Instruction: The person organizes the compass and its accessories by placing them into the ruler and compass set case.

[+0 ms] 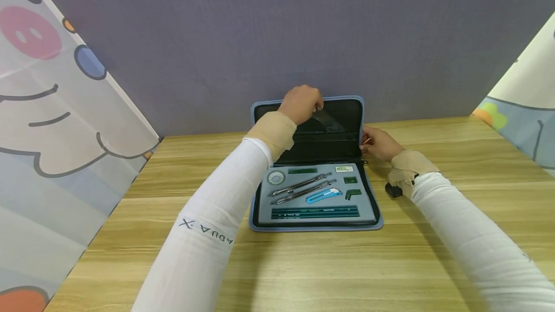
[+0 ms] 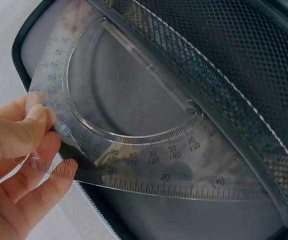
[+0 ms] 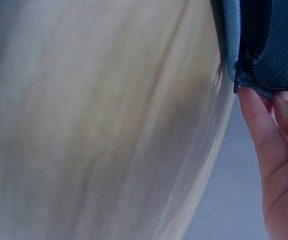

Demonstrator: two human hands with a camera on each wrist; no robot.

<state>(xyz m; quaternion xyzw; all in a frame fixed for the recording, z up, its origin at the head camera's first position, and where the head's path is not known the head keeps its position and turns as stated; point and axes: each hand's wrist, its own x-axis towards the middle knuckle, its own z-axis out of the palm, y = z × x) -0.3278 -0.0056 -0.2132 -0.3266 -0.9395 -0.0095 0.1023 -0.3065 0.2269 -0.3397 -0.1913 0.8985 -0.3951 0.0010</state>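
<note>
A blue zip case (image 1: 316,227) lies open on the wooden table, its lid (image 1: 342,143) standing up against the wall. My left hand (image 1: 301,102) is at the lid's top edge. In the left wrist view its thumb and fingers (image 2: 19,150) pinch a clear protractor (image 2: 134,150) together with a clear ruled plate (image 2: 164,182), both partly tucked behind the lid's black mesh pocket (image 2: 224,75). My right hand (image 1: 378,142) holds the lid's right edge, fingers (image 3: 279,165) curled on the blue fabric beside the zipper (image 3: 236,82).
The case's grey tray holds two compasses (image 1: 301,187), a blue cutter (image 1: 323,196), dark green pencils (image 1: 315,213) and a round dial (image 1: 275,177). A small black object (image 1: 393,189) sits by my right wrist. Cartoon-printed screens stand left and right of the table (image 1: 303,268).
</note>
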